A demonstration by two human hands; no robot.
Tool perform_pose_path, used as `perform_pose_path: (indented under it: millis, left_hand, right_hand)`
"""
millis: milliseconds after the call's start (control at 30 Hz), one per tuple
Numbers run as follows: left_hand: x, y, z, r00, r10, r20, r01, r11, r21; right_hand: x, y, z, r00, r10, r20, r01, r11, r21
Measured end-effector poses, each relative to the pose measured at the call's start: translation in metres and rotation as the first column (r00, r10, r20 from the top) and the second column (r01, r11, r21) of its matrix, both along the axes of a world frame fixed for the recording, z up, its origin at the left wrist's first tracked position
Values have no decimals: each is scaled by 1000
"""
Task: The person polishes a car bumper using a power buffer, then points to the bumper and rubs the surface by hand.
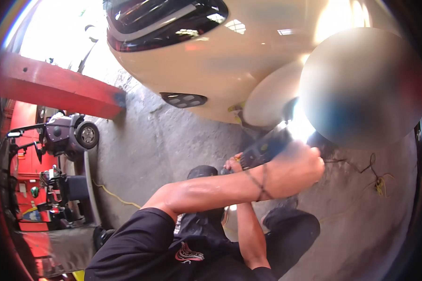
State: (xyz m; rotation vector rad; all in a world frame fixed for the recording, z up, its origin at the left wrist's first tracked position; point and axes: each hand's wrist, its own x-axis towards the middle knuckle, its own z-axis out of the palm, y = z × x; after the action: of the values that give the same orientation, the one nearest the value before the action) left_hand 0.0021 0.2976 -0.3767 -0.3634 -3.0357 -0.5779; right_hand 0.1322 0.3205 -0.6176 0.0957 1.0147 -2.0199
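Note:
A cream-coloured car fills the upper middle, with a dark lamp unit at the top. Below its body runs a long dark tool, its far end near a bright glare. My right hand is closed around the near end of this tool. My left arm reaches across to the right, and my left hand is a closed fist beside the tool's far end. What the fist holds, if anything, is hidden. A large round blur covers the area above this hand.
A red beam juts in from the left. Below it, a small vehicle with a wheel stands near red cabinets. A yellow cord lies on the concrete floor. Tangled cord lies at the right.

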Motion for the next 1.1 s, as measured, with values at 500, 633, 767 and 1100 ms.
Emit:
perform_pose_path:
  millis: [500,633,767,1100]
  left_hand:
    - [88,-121,234,988,140,-62,-101,900,424]
    - [14,-93,232,996,-12,91,-26,916,401]
    - [-62,-58,242,985,-25,170,-50,906,421]
    - [-23,-95,279,989,81,126,-132,868,479]
  right_hand:
    - [74,-53,269,872,-342,-350,437,865,244]
    - [35,-17,259,933,-154,-326,294,847,442]
    - [-37,14,325,972,-169,-165,227,859,460]
    - [-48,45,337,937,29,-349,168,838,519]
